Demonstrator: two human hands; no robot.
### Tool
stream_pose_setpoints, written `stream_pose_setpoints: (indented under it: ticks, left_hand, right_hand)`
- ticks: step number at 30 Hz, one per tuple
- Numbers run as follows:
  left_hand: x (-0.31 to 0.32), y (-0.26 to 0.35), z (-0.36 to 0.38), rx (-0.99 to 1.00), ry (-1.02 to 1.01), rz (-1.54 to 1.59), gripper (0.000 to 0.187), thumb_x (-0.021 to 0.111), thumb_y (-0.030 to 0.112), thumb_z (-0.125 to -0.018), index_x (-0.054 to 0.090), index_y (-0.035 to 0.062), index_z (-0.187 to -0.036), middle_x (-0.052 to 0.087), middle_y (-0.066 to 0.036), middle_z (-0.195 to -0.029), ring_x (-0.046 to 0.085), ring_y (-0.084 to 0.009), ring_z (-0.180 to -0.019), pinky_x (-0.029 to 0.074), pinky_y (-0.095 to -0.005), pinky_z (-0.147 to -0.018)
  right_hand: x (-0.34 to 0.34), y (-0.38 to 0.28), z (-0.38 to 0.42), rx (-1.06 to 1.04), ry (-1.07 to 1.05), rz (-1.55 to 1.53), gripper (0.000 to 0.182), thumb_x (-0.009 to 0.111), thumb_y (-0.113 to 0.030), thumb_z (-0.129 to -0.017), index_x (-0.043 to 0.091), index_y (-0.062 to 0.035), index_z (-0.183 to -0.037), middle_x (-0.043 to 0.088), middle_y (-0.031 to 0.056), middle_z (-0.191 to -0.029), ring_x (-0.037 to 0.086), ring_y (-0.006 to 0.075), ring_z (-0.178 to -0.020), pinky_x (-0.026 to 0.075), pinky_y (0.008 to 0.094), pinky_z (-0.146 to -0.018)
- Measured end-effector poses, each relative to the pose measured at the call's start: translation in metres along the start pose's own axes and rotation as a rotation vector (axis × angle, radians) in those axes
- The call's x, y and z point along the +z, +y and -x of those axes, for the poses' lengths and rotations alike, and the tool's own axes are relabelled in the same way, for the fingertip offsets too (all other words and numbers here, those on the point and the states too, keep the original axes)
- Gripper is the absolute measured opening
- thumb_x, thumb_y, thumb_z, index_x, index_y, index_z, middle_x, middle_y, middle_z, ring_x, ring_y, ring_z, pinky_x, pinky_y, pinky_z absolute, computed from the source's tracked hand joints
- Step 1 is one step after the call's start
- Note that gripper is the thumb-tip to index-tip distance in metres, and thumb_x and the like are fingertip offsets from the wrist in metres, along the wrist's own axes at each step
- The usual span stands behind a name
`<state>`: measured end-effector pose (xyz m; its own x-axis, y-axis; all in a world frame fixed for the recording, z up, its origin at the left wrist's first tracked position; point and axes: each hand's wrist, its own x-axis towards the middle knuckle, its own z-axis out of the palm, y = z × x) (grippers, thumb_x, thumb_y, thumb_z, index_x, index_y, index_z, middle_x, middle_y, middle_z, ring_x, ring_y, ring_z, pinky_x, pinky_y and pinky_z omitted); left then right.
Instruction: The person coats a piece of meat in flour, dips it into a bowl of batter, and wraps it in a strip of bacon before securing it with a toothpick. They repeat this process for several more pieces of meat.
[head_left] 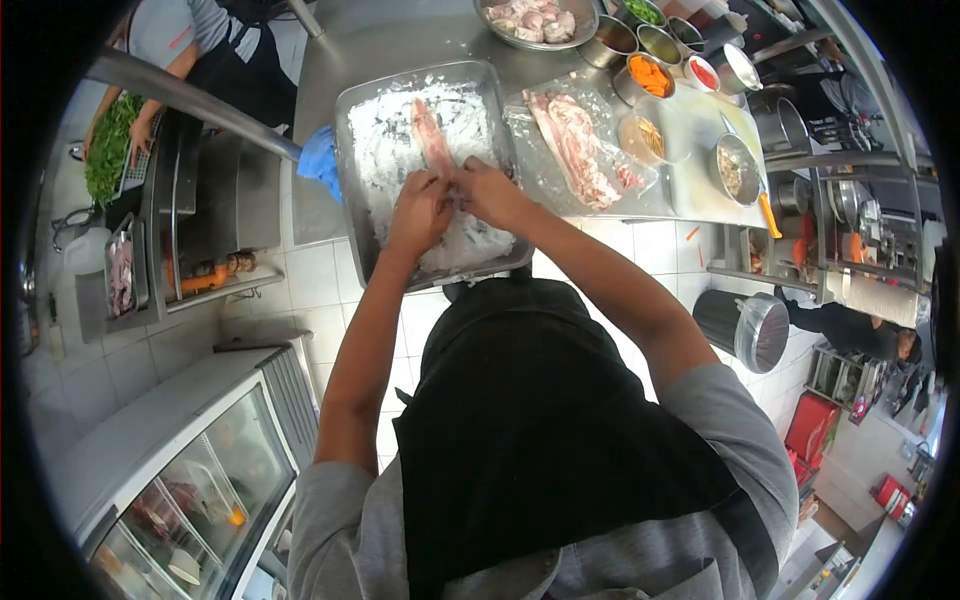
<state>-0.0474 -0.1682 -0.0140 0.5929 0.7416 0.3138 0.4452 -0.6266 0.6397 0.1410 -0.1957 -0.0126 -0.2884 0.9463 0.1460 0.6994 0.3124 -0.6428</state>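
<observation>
A metal tray [508,135] holds a layer of white flour-like powder [377,135]. A bacon strip [430,135] lies lengthwise on the powder, its near end under my fingers. My left hand [424,208] is closed with bent fingers at that near end. My right hand [487,192] pinches the same end from the right, close beside the left. What lies between the fingertips is partly hidden. Right of the tray, more bacon strips [572,145] rest in a stack on a plastic sheet [525,118].
A bowl of pale raw meat [540,22] stands behind the tray. Several metal containers, one with orange pieces [650,75], sit at the back right. A cutting board [695,190] carries a bowl [735,168] and an orange-handled knife [769,215]. A blue cloth [320,160] lies left. Another person handles greens [112,150].
</observation>
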Motion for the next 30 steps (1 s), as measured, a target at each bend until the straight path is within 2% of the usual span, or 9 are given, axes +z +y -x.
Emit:
stream_pose_setpoints:
  ticks: [9, 12, 15, 21, 22, 24, 27, 29, 30]
  left_hand:
    - [-0.008, 0.001, -0.007, -0.055, -0.044, -0.069, 0.032, 0.074, 0.001, -0.07, 0.064, -0.0028, -0.101, 0.06, -0.017, -0.097, 0.056, -0.0369, -0.1, 0.047, -0.0446, -0.087]
    - [-0.008, 0.001, -0.011, -0.093, 0.026, 0.006, 0.026, 0.073, 0.0, -0.072, 0.067, -0.0011, -0.097, 0.06, -0.017, -0.096, 0.057, -0.0366, -0.097, 0.048, -0.0448, -0.086]
    - [-0.012, -0.008, -0.019, -0.167, -0.063, -0.01, 0.025, 0.072, 0.0, -0.073, 0.07, 0.0007, -0.098, 0.06, -0.017, -0.095, 0.057, -0.0367, -0.095, 0.048, -0.0452, -0.086]
    - [-0.019, -0.018, -0.036, -0.26, -0.224, -0.033, 0.024, 0.075, 0.008, -0.077, 0.067, 0.0002, -0.099, 0.06, -0.018, -0.102, 0.057, -0.0377, -0.102, 0.047, -0.0451, -0.089]
    - [-0.022, -0.013, -0.037, -0.255, -0.225, -0.036, 0.024, 0.075, 0.008, -0.077, 0.067, 0.0002, -0.099, 0.06, -0.018, -0.102, 0.057, -0.0377, -0.102, 0.047, -0.0451, -0.089]
    - [-0.025, -0.002, -0.034, -0.174, -0.017, -0.004, 0.027, 0.075, 0.005, -0.076, 0.065, 0.0014, -0.102, 0.062, -0.017, -0.102, 0.057, -0.0381, -0.102, 0.047, -0.0448, -0.09]
    - [-0.013, -0.011, -0.027, -0.038, 0.015, 0.003, 0.036, 0.074, 0.004, -0.074, 0.063, 0.0021, -0.107, 0.061, -0.016, -0.101, 0.056, -0.0392, -0.102, 0.046, -0.0477, -0.089]
    - [-0.01, -0.018, -0.027, -0.042, 0.006, -0.01, 0.034, 0.074, 0.003, -0.073, 0.063, 0.0022, -0.106, 0.061, -0.016, -0.101, 0.055, -0.0385, -0.101, 0.045, -0.0474, -0.089]
    - [-0.01, -0.02, -0.029, -0.047, -0.006, -0.021, 0.032, 0.074, 0.003, -0.073, 0.064, 0.0023, -0.104, 0.061, -0.015, -0.1, 0.055, -0.0379, -0.101, 0.045, -0.0471, -0.089]
  right_hand:
    - [0.006, 0.026, -0.024, -0.1, -0.091, 0.114, 0.031, 0.068, -0.014, -0.082, 0.065, -0.0036, -0.111, 0.06, 0.0208, -0.098, 0.062, 0.0389, -0.091, 0.052, 0.0473, -0.082]
    - [0.004, 0.03, -0.032, -0.051, -0.255, 0.181, 0.029, 0.067, -0.014, -0.083, 0.065, -0.004, -0.11, 0.059, 0.0212, -0.097, 0.062, 0.0385, -0.091, 0.051, 0.0483, -0.082]
    - [-0.007, 0.017, -0.031, 0.013, -0.144, 0.108, 0.03, 0.066, -0.012, -0.083, 0.064, -0.0049, -0.112, 0.058, 0.0212, -0.098, 0.063, 0.0383, -0.091, 0.051, 0.0487, -0.082]
    - [-0.011, 0.007, -0.025, -0.148, -0.044, 0.064, 0.033, 0.065, -0.01, -0.083, 0.062, -0.0061, -0.116, 0.059, 0.0165, -0.1, 0.061, 0.0361, -0.099, 0.052, 0.0455, -0.084]
    - [-0.008, 0.011, -0.03, -0.143, -0.052, 0.102, 0.033, 0.065, -0.01, -0.082, 0.063, -0.0066, -0.115, 0.06, 0.0159, -0.101, 0.061, 0.0353, -0.101, 0.052, 0.0451, -0.084]
    - [-0.003, 0.02, -0.037, -0.128, -0.051, 0.139, 0.032, 0.065, -0.009, -0.082, 0.064, -0.0071, -0.113, 0.06, 0.0154, -0.102, 0.06, 0.0344, -0.103, 0.052, 0.0447, -0.085]
    - [0.0, 0.034, -0.049, -0.169, -0.055, 0.177, 0.031, 0.067, -0.005, -0.078, 0.066, -0.0061, -0.109, 0.06, 0.014, -0.104, 0.059, 0.0357, -0.102, 0.052, 0.0448, -0.084]
    - [-0.003, 0.039, -0.06, -0.124, -0.25, 0.16, 0.026, 0.065, -0.004, -0.077, 0.068, -0.0046, -0.104, 0.061, 0.0146, -0.103, 0.059, 0.0359, -0.103, 0.051, 0.0458, -0.086]
    - [-0.008, 0.035, -0.062, -0.124, -0.249, 0.161, 0.026, 0.065, -0.004, -0.077, 0.068, -0.0046, -0.104, 0.061, 0.0146, -0.103, 0.059, 0.0359, -0.103, 0.051, 0.0458, -0.086]
